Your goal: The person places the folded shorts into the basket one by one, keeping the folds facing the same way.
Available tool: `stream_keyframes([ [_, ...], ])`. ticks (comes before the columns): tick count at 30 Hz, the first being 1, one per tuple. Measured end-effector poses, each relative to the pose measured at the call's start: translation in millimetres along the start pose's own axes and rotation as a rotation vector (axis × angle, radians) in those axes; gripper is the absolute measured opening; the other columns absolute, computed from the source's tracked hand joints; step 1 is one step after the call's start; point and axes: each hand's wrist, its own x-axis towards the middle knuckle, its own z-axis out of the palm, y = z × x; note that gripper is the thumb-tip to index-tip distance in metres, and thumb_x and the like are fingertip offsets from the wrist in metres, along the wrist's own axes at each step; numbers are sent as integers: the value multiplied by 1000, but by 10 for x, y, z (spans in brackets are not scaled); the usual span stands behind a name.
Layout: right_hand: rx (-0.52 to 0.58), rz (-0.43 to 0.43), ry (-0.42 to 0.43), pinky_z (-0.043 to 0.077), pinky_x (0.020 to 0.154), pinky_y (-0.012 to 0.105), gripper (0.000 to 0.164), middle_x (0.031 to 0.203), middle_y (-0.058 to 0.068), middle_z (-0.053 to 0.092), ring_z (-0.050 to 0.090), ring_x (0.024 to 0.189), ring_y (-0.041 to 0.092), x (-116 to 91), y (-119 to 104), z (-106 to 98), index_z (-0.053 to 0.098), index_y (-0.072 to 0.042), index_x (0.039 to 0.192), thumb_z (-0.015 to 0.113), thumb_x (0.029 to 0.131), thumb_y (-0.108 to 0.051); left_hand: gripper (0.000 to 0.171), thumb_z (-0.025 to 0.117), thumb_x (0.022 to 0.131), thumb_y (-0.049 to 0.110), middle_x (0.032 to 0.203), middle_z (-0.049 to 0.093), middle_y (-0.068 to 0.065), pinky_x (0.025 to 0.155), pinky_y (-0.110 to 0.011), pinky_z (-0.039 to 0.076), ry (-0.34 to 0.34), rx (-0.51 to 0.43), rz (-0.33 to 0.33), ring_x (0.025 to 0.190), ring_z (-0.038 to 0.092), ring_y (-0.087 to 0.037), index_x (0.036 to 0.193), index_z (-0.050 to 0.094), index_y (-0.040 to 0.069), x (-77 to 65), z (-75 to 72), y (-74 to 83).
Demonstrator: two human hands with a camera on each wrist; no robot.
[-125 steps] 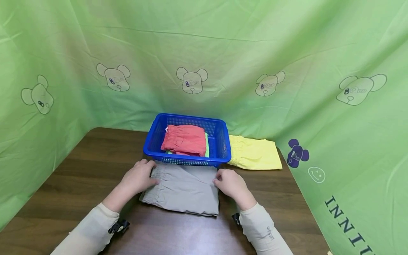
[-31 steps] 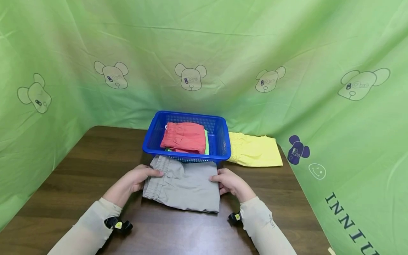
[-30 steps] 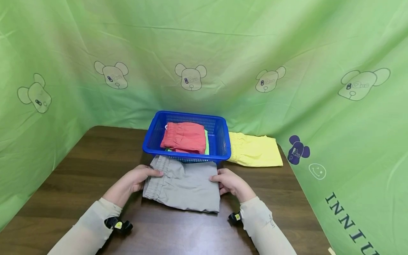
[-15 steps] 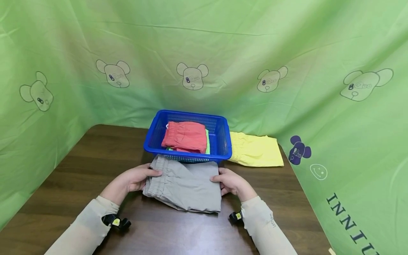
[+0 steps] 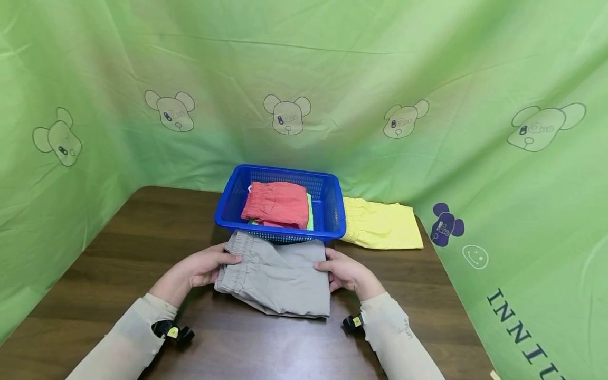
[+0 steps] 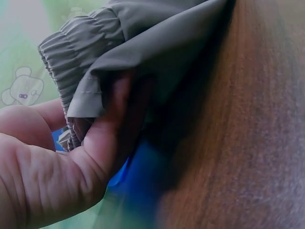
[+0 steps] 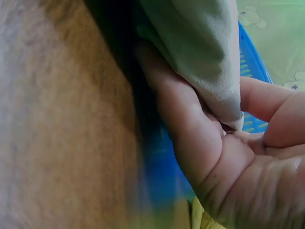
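Observation:
Folded grey shorts [image 5: 280, 279] with a gathered elastic waistband lie in front of the blue basket. At the waistband end, my left hand [image 5: 201, 266] grips them, thumb on top and fingers underneath. My right hand [image 5: 349, 272] pinches the opposite edge the same way. In the left wrist view, the fingers run under the grey fabric [image 6: 90, 52] and their tips are hidden. The right wrist view has the cloth [image 7: 205, 52] between thumb and fingers, with a dark gap between it and the table.
A blue plastic basket [image 5: 328, 211] stands just behind the shorts. Folded red shorts [image 5: 277, 205] lie in it over a light green garment [image 5: 310, 211]. Folded yellow shorts [image 5: 385, 224] rest right of the basket on the brown wooden table [image 5: 157, 227]. Green curtains hang behind.
Earlier both hands touched the side edges of the grey shorts from above; now they grip them with fingers underneath. The waistband end has been raised slightly. Over the last half second almost nothing moves.

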Motion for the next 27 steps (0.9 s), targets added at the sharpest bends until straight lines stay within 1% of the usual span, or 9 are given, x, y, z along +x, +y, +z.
stream_keyframes([
  [3,-18,2,-28,62,65,49,45,102,15,73,74,83,30,-17,-13,-3,31,-8,146,51,106,-15,58,49,107,8,116,71,-11,89,-51,59,-2,1,0,105,72,-28,153,15,6,7,1,-19],
  [7,-29,-2,-67,61,65,50,47,109,18,70,73,86,30,-45,-52,9,25,-11,147,49,108,-17,66,50,108,12,117,71,-11,87,-53,59,19,44,-32,104,72,-28,159,7,15,-20,1,-34],
  [10,-34,2,-81,61,64,52,51,114,20,67,73,88,32,-65,-86,22,22,-15,149,50,107,-18,71,49,109,14,118,71,-12,85,-54,60,26,77,-53,104,72,-29,161,2,20,-41,1,-30],
  [14,-34,6,-69,61,63,53,57,118,21,65,73,89,33,-82,-115,29,21,-18,152,53,105,-16,70,48,109,13,119,71,-14,83,-54,60,24,89,-51,103,72,-29,162,2,19,-44,1,-15],
  [16,-27,-5,-63,61,63,53,59,117,21,65,73,88,33,-86,-121,28,20,-17,153,53,105,-14,69,48,109,12,119,71,-14,83,-54,60,22,87,-48,103,72,-29,161,3,18,-38,1,-7],
  [20,14,-15,-62,61,63,52,56,111,18,69,73,86,32,-96,-137,27,22,-15,152,52,104,-10,70,48,109,12,120,70,-14,84,-55,60,17,90,-57,104,72,-30,162,3,18,-42,12,13],
  [27,40,-40,-107,61,61,53,52,106,15,71,74,85,31,-135,-198,29,24,-12,149,51,104,-10,69,49,108,13,118,71,-14,84,-55,60,-10,124,-61,103,72,-30,161,4,13,-88,49,78],
])
